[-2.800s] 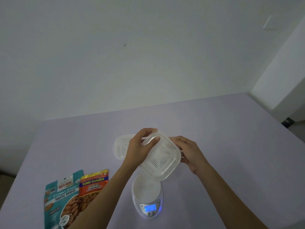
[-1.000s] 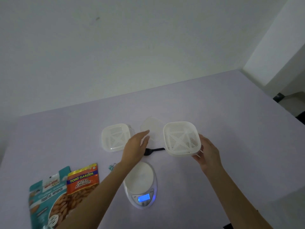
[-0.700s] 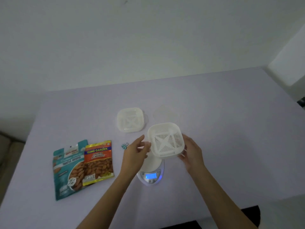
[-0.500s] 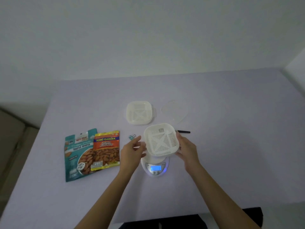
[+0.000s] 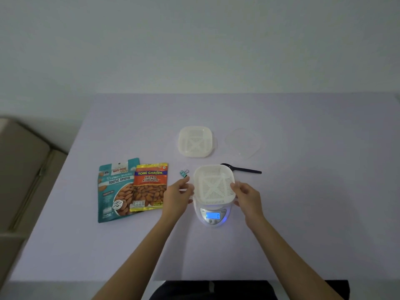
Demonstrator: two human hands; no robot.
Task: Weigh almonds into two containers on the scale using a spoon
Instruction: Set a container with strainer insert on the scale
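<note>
A white container with a slotted bottom (image 5: 213, 187) sits level over the platform of the white scale (image 5: 213, 216), whose blue display reads 0; whether it rests on the platform I cannot tell. My right hand (image 5: 246, 194) pinches the container's right rim, thumb on top. My left hand (image 5: 179, 195) touches its left wall with relaxed fingers. A second white container (image 5: 195, 141) stands farther back. A black spoon (image 5: 242, 169) lies just behind the held container. Two almond bags lie to the left, a teal one (image 5: 116, 189) and an orange one (image 5: 149, 187).
A clear lid (image 5: 242, 142) lies at the back right of the second container. A small teal binder clip (image 5: 184, 173) lies between the orange bag and the scale. The lilac table (image 5: 303, 202) has its front edge near my body. A beige seat (image 5: 21, 169) stands at the left.
The container has come from my right side down over the scale. My left hand has closed in on its left wall. The clear lid now lies on the table.
</note>
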